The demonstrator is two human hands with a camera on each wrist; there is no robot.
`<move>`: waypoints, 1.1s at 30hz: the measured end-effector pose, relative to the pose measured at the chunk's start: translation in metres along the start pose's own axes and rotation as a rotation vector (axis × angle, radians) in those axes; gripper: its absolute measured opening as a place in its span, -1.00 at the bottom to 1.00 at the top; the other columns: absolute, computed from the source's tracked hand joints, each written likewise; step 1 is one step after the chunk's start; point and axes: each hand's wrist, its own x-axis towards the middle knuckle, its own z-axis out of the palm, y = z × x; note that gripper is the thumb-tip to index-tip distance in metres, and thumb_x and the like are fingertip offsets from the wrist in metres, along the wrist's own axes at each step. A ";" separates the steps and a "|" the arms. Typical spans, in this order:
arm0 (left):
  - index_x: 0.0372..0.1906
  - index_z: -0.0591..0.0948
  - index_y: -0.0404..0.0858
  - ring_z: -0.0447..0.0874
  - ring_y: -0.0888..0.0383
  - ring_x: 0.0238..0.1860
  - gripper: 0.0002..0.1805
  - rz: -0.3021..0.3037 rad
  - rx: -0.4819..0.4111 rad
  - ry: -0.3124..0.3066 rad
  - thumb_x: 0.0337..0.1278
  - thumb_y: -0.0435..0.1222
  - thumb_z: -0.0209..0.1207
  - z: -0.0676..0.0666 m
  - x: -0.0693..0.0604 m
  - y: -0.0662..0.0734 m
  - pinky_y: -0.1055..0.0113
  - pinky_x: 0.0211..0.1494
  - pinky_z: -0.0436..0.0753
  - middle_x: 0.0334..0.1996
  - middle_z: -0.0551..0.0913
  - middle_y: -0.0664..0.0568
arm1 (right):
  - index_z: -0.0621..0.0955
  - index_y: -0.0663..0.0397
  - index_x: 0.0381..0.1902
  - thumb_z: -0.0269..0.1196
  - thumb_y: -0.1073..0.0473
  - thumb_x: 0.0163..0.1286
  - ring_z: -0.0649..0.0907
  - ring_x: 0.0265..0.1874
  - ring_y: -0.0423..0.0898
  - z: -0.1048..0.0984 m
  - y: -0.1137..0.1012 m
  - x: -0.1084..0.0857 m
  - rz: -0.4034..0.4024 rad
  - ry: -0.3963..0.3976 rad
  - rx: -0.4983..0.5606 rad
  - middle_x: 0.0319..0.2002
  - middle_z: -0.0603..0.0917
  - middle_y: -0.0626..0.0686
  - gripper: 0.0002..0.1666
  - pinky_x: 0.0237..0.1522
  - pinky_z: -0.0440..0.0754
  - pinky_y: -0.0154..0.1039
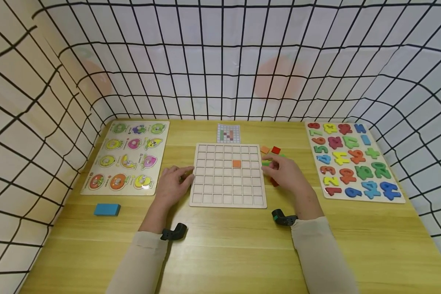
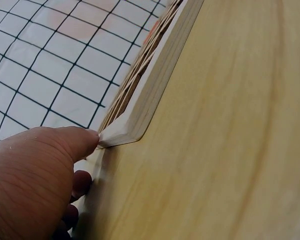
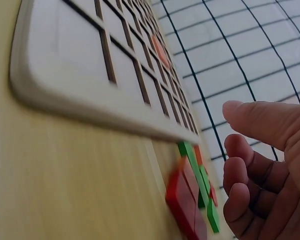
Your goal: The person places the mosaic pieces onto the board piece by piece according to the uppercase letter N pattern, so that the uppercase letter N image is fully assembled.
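Note:
A wooden grid board [image 1: 228, 201] has a single orange square [image 1: 237, 163] in one cell. My left hand [image 1: 172, 185] touches the board's left edge; in the left wrist view the thumb of that hand [image 2: 35, 175] rests at the board's corner [image 2: 122, 131]. My right hand [image 1: 288, 174] is over loose pieces at the board's right side, among them a red one [image 1: 276, 150] and an orange one [image 1: 264, 150]. The right wrist view shows that hand [image 3: 275, 170] with thumb and fingers apart, holding nothing, beside red pieces [image 3: 182, 200] and green pieces [image 3: 193, 172].
A patterned grid card [image 1: 228, 133] lies behind the board. At the left are a fruit puzzle board [image 1: 123, 149] and a blue block [image 1: 107, 210]. A number and letter puzzle board [image 1: 356, 199] lies at the right. Black wire mesh [image 1: 222, 53] surrounds the table's back and sides.

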 end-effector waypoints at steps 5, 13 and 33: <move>0.24 0.68 -0.02 0.42 0.01 -0.17 -0.60 -0.001 0.004 0.000 0.38 -0.05 0.22 0.001 0.001 -0.001 0.20 -0.10 0.34 -0.25 0.65 -0.02 | 0.53 -0.07 0.33 0.23 -0.03 0.52 0.50 -0.27 0.02 -0.009 0.013 -0.005 0.034 0.008 0.014 -0.17 0.56 0.09 -0.51 -0.26 0.43 -0.18; 0.23 0.69 -0.02 0.43 0.00 -0.19 -0.61 0.028 0.004 0.021 0.37 -0.07 0.23 0.002 0.001 -0.002 0.20 -0.09 0.36 -0.28 0.67 -0.01 | 0.55 -0.08 0.30 0.23 -0.02 0.51 0.53 -0.20 0.03 -0.015 0.030 -0.007 0.066 0.020 -0.038 -0.14 0.60 0.10 -0.54 -0.16 0.45 -0.16; 0.23 0.69 -0.03 0.43 -0.01 -0.16 -0.61 0.023 -0.001 0.022 0.39 -0.07 0.22 0.001 0.001 -0.002 0.19 -0.09 0.36 -0.28 0.65 -0.02 | 0.61 -0.02 0.19 0.22 -0.04 0.52 0.56 -0.19 0.03 -0.011 0.047 -0.005 0.085 0.070 -0.076 -0.17 0.66 0.09 -0.60 -0.09 0.47 -0.12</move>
